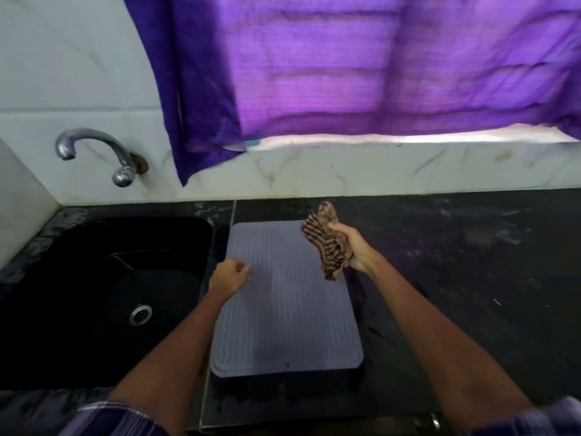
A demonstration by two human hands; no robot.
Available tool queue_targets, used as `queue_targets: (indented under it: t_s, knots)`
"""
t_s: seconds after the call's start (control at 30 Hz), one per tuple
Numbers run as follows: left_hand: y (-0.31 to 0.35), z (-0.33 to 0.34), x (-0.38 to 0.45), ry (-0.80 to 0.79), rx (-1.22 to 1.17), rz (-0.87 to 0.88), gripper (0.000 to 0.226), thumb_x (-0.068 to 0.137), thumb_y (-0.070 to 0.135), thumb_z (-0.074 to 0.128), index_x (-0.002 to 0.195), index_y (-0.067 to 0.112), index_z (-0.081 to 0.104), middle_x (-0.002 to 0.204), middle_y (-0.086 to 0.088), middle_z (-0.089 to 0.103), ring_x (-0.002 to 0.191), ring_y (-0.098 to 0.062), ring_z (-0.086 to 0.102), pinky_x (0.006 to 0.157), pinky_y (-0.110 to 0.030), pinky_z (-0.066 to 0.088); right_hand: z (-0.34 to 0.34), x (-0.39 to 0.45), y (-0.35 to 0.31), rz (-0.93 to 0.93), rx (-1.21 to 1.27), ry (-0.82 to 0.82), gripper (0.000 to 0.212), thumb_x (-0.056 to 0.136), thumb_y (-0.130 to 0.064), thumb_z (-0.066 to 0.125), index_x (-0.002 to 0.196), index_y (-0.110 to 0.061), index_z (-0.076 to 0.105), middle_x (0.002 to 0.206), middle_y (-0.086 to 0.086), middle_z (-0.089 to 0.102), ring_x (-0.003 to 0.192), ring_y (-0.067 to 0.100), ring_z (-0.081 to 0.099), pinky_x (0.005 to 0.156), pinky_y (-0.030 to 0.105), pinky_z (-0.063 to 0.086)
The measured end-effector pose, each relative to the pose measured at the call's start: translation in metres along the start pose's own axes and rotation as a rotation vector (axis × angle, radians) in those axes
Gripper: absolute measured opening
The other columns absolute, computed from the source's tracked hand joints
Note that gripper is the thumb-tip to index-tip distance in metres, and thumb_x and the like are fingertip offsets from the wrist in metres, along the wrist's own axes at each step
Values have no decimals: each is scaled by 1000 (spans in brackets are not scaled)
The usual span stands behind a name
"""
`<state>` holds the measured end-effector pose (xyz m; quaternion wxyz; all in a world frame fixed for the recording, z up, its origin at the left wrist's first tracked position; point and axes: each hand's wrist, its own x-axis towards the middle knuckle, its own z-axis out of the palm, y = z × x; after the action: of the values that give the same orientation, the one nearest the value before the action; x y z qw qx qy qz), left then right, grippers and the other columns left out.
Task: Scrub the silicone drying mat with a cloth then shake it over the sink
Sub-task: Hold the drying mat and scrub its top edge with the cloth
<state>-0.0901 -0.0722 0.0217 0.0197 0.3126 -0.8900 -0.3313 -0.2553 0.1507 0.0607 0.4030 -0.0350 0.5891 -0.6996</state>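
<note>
Grey-lilac silicone drying mat [284, 306] lies flat on the dark desk [456, 278], just right of the black sink [103, 278]. Long axis runs near-to-far, short near edge close to the desk's front edge, far edge partway toward the back tiled wall [345, 174]. Mat surface ribbed with fine wavy lines, rounded corners, raised rim, small dark dot near the front edge. No readable writing or brand.

Left hand [228, 276] hovers over the mat's left edge, grip loosely curled shut, holding nothing. Right hand [353, 247] over the mat's far right corner, grip clamped on a bunched brown striped cloth [325, 243], lifted off the mat.

Farther back: chrome tap [94, 152] above the sink, purple curtain [345, 64] over the window.
</note>
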Motion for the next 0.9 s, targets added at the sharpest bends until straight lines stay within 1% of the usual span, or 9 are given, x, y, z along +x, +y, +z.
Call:
queue_targets:
  t_s: [0.17, 0.23, 0.33, 0.4, 0.47, 0.53, 0.63, 0.77, 0.9]
  knots:
    - [-21, -21, 29, -70, 281, 55, 25, 95, 24, 50, 98, 6, 68, 101, -10, 70, 94, -25, 67, 79, -34, 52, 56, 41, 17, 33, -125, -30, 32, 97, -26, 47, 117, -5, 60, 103, 14, 71, 87, 24, 68, 82, 32, 53]
    - [-37, -29, 45, -36, 360, 22, 23, 95, 18, 49, 109, 11, 66, 109, -8, 70, 101, -25, 66, 82, -34, 52, 72, 61, 22, 16, -383, 91, 32, 95, -25, 53, 121, -8, 60, 116, 13, 67, 102, 27, 64, 87, 35, 50]
    - [-58, -39, 78, 15, 433, -29, 31, 96, 13, 50, 126, 12, 56, 124, -9, 62, 116, -24, 58, 89, -36, 49, 95, 95, 25, -124, -677, 363, 21, 89, -42, 56, 100, -27, 65, 97, 3, 69, 92, 21, 64, 76, 36, 53]
    - [-66, -43, 106, -62, 495, 25, 47, 95, 20, 55, 140, 15, 42, 139, -8, 50, 131, -25, 43, 101, -42, 42, 107, 124, 24, -250, -838, 446, 25, 90, -33, 57, 112, -24, 63, 111, 7, 68, 101, 23, 61, 89, 42, 52]
    - [-67, -45, 134, -143, 513, 78, 69, 93, 28, 59, 151, 17, 24, 151, -7, 36, 140, -28, 30, 109, -49, 31, 121, 155, 24, -413, -1146, 424, 29, 89, -19, 57, 117, -25, 63, 122, 5, 64, 111, 25, 57, 98, 42, 43]
    - [-64, -39, 157, -192, 458, 133, 94, 87, 35, 67, 155, 18, 4, 157, -7, 27, 144, -31, 20, 113, -56, 21, 139, 186, 30, -494, -1445, 368, 35, 88, -12, 52, 119, -27, 62, 128, 3, 61, 116, 26, 53, 93, 40, 35]
    - [-61, -24, 182, -291, 440, 242, 126, 75, 37, 78, 152, 18, -20, 160, -4, 20, 148, -32, 10, 113, -66, 3, 164, 226, 49, -289, -1771, 197, 34, 94, -19, 48, 126, -21, 57, 133, 9, 52, 122, 29, 44, 96, 43, 36]
    - [-58, -20, 197, -337, 588, 296, 138, 69, 47, 80, 148, 15, -28, 161, -9, 18, 150, -31, 2, 103, -74, -12, 166, 234, 56, -295, -1866, 178, 34, 92, -22, 52, 124, -16, 58, 130, 14, 48, 121, 32, 43, 94, 44, 41]
    - [-55, -25, 202, -397, 706, 279, 130, 75, 53, 72, 149, 13, -27, 161, -12, 14, 151, -29, 1, 100, -76, -14, 181, 222, 50, -275, -1834, 204, 33, 90, -23, 55, 119, -9, 61, 123, 16, 52, 116, 33, 48, 87, 42, 46]
